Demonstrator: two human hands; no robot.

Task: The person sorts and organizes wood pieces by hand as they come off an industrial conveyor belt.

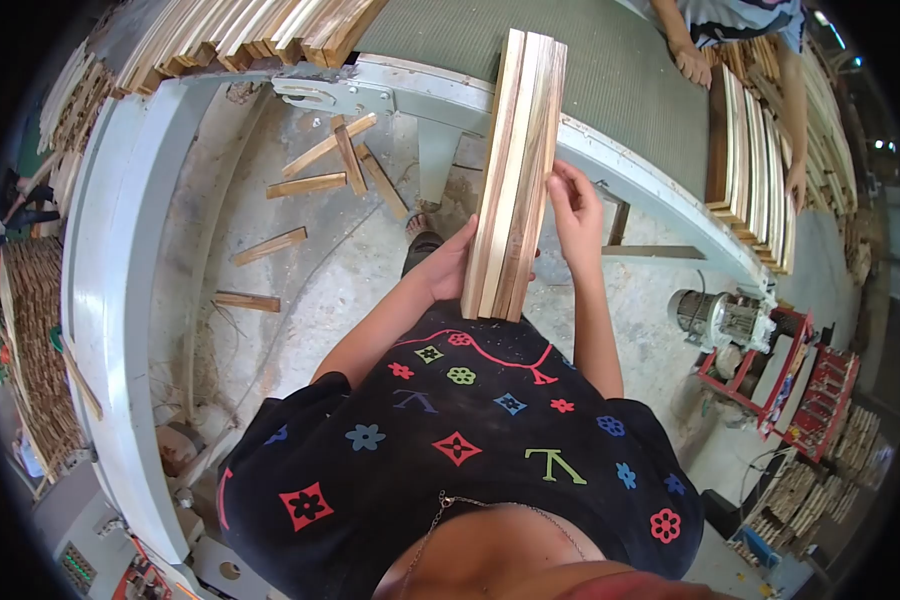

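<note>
A stack of long wooden strips, pale and brown side by side, is held up in front of my body, its far end over the edge of the conveyor belt. My left hand is closed around the near part of the strips, with fingertips showing on their right side. On the right edge, about midway along, my right hand rests with bent fingers against the strips. Part of its grip is hidden behind the wood.
Wooden strips lie in a row at the belt's upper left. At the right, another person's hand is beside more stacked strips. Offcuts lie on the floor. A motor stands lower right, and a metal frame beam runs along the left.
</note>
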